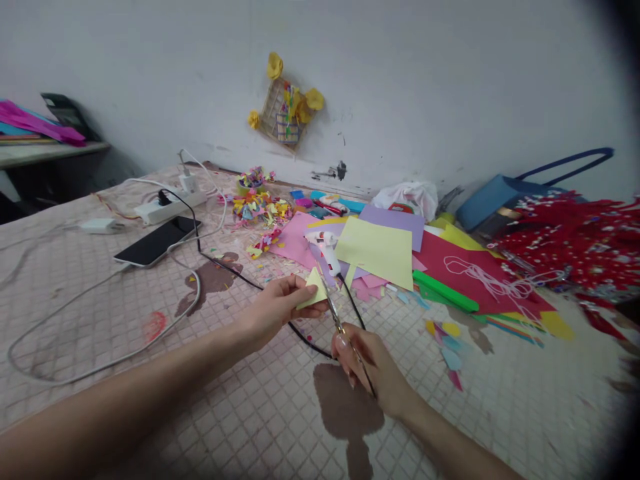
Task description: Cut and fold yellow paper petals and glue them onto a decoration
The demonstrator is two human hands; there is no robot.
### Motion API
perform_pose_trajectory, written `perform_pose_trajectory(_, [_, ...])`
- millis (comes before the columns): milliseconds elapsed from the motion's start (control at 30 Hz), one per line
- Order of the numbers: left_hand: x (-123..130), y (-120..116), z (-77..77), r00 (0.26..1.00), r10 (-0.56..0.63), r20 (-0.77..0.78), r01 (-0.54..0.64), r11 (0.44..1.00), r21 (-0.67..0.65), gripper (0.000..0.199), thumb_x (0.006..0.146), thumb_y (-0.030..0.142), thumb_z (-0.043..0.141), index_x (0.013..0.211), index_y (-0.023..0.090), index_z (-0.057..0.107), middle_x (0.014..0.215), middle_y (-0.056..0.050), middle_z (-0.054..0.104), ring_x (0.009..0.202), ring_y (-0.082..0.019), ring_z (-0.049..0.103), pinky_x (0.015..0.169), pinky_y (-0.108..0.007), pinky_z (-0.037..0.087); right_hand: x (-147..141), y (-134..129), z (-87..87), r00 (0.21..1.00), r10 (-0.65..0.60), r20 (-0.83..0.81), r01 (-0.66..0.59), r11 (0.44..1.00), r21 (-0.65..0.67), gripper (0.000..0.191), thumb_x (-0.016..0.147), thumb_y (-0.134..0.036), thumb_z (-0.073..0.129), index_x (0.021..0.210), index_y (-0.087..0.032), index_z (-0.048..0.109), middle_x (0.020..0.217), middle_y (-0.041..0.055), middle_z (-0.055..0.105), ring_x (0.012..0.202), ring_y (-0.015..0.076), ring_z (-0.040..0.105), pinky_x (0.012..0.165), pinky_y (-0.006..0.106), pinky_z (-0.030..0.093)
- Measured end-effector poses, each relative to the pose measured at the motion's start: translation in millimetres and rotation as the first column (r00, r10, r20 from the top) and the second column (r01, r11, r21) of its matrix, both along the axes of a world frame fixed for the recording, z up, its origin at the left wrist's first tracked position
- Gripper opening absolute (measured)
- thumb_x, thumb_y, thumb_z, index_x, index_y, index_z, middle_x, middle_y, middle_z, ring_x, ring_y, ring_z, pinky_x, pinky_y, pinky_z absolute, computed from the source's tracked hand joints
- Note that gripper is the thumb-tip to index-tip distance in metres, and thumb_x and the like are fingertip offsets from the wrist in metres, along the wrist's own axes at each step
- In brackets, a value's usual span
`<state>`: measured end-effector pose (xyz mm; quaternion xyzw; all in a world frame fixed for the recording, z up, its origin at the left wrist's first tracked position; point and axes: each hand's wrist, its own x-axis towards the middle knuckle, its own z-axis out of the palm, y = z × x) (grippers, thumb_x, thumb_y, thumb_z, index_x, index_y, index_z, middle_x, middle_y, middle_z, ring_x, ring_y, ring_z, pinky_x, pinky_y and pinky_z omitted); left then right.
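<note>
Scissors (336,319) gripped in right hand (373,367), blades at yellow paper scrap (314,291) pinched by left hand (277,307), centre of frame. Best done holding scrap taut, fingertips away from blades, clear of black cable (305,340) beneath, cutting slowly.

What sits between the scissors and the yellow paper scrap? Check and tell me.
Nothing visible. The left hand pinches the yellow paper scrap and the scissors in the right hand already meet its edge. The glue gun and black cord lie beyond and below on the cloth.
</note>
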<state>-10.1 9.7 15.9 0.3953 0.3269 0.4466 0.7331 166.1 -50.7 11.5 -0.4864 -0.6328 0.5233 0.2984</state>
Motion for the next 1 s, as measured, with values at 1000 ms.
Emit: perform_pose_trajectory(1000, [1.9, -1.2, -0.4, 1.000, 0.027, 0.002, -0.027, 0.999, -0.024, 0.023, 0.073, 0.023, 0.068, 0.072, 0.013, 0.048, 0.072, -0.005, 0.067, 0.069, -0.014, 0.066, 0.067, -0.025, 0.052, -1.7, 1.5, -2.5, 0.996, -0.067, 0.057, 0.068, 0.998, -0.012, 0.046, 0.080, -0.062, 0.042, 0.062, -0.019, 0.039, 0.048, -0.0073, 0.034, 0.040, 0.0070, 0.033, 0.039, 0.020, 0.026])
